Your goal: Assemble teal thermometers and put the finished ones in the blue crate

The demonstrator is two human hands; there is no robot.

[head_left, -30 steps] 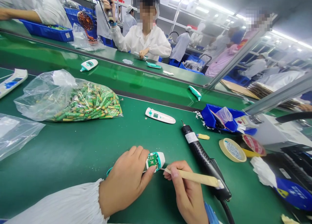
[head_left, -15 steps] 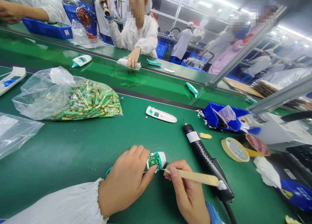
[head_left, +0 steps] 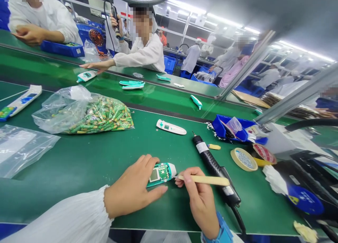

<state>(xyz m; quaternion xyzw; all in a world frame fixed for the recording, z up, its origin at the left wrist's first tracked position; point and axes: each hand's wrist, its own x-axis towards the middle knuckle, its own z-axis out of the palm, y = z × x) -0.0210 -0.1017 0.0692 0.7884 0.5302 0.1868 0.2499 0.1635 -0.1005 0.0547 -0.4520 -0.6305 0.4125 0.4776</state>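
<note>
wooden stick [head_left: 203, 180] in right hand [head_left: 198, 197], tip unclear beside circuit board [head_left: 162, 172]

Circuit board [head_left: 162, 172] parts — too small to tell.

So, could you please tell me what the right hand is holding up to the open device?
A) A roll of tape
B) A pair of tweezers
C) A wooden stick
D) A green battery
C: the right hand pinches a wooden stick, its end at the device that the left hand grips.
</note>
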